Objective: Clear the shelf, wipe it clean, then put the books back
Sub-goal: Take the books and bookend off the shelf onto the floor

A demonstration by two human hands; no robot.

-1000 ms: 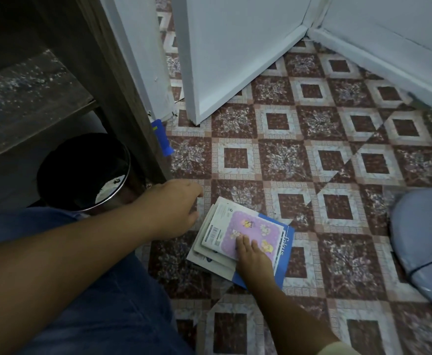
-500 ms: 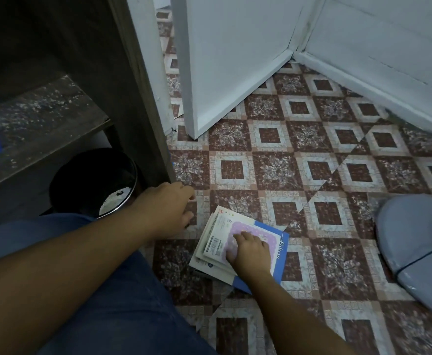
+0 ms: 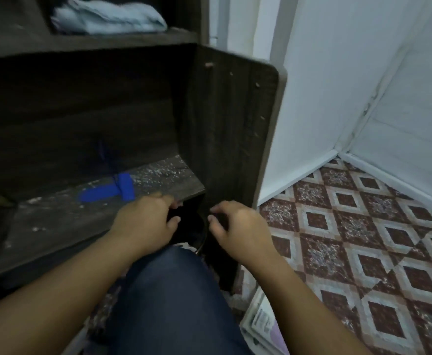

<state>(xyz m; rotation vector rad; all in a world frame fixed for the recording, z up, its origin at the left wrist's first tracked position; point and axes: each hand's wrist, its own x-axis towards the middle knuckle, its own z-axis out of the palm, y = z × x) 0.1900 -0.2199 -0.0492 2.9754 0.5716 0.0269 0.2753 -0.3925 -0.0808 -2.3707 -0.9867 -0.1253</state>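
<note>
Mid-frame, the left hand (image 3: 145,221) and right hand (image 3: 238,226) hover empty, fingers loosely curled, by the dusty shelf (image 3: 63,226) at centre left, while the books (image 3: 259,326) lie on the floor (image 3: 363,239) at the bottom edge.

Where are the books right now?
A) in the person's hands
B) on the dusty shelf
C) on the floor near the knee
C: the books lie on the tiled floor beside the knee; the dusty shelf shows none, and the left hand and right hand hold nothing.
</note>
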